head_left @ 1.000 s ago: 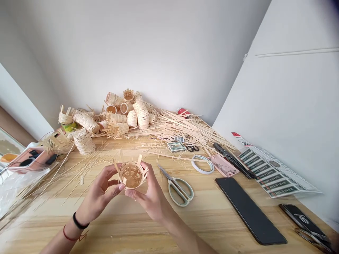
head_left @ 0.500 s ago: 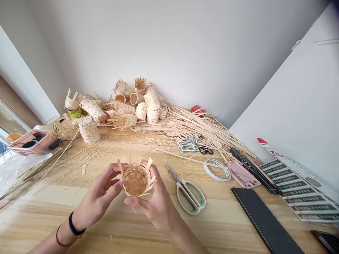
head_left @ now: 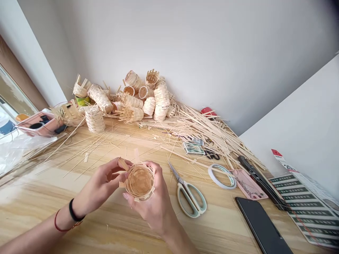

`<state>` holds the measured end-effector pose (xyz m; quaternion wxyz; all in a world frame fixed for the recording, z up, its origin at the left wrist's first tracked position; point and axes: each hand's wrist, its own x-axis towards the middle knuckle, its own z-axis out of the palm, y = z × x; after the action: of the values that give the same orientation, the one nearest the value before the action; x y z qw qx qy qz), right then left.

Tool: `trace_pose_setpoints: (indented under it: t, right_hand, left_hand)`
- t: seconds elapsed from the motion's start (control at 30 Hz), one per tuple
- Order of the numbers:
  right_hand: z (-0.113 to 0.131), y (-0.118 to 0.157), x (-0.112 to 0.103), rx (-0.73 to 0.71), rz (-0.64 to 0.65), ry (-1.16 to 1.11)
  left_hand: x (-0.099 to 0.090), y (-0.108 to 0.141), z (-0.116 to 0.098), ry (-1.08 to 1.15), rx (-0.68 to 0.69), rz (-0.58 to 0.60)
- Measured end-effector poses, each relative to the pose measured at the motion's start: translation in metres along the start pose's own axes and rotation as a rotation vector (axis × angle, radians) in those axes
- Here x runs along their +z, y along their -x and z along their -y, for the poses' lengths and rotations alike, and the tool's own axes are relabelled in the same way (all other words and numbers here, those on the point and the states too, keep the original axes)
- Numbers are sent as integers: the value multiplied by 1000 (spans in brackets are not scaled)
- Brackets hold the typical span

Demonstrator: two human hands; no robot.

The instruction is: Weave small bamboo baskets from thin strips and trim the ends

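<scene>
A small round woven basket (head_left: 140, 180) of pale strips is held between both hands above the wooden table, its open top facing me. My right hand (head_left: 156, 197) wraps round its right and lower side, with the thumb below the rim. At the left rim, my left hand (head_left: 106, 181) has its fingers closed round an upright strip end, thumb near the basket wall. A few strip ends stick out round the rim. Scissors (head_left: 189, 194) with pale handles lie on the table to the right of my right hand.
Several woven baskets (head_left: 132, 98) are piled at the back, beside loose strips (head_left: 209, 130). To the right lie a tape roll (head_left: 221, 175), a pink tray (head_left: 246, 187), a box cutter (head_left: 259, 180) and a phone (head_left: 261, 222). A pink container (head_left: 38, 130) stands at the left.
The basket has turned and tilted in my hands, so its inside faces me more squarely and fewer strip ends show upright. The whole view has shifted slightly.
</scene>
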<state>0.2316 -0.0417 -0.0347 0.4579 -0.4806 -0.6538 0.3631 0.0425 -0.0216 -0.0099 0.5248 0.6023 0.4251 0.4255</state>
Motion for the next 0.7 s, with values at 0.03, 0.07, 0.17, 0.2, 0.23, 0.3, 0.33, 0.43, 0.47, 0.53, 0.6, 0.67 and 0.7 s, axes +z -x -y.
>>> trace_pose_setpoints:
  t: [0.03, 0.07, 0.17, 0.2, 0.23, 0.3, 0.33, 0.43, 0.47, 0.53, 0.6, 0.67, 0.7]
  right_hand:
    - [0, -1, -1, 5, 22, -9]
    - [-1, -1, -1, 13, 46, -18]
    - [-2, -2, -1, 32, 83, -19]
    - [-2, -2, -1, 31, 84, -14]
    - [-3, -2, -1, 27, 80, -8]
    - [-3, -2, -1, 17, 64, 6]
    - [-4, -3, -1, 14, 52, 13]
    - [-4, -4, -2, 4, 8, 39]
    - [-4, -5, -2, 1, -3, 46]
    - [-4, -5, -1, -3, -18, 54]
    - [-5, -6, -1, -2, -25, 57]
    - [-6, -6, 0, 1, -22, 64]
    - [-7, -6, 0, 1, -20, 67]
  left_hand:
    - [-2, -2, 1, -17, -29, 7]
    - [-4, -4, 2, -36, -60, 10]
    - [-11, -8, 2, -86, -136, 23]
    - [-12, -8, 2, -90, -144, 36]
    - [-14, -9, 2, -84, -142, 55]
    - [-15, -9, 0, -53, -119, 104]
    - [-15, -9, -1, -34, -107, 128]
    - [-14, -9, -3, 3, -76, 169]
    - [-14, -9, -4, 9, -68, 170]
    - [-13, -10, -4, 13, -60, 169]
    - [-12, -11, -3, 9, -63, 156]
    - [-11, -11, -1, 7, -72, 137]
    - [-10, -11, 1, 7, -77, 125]
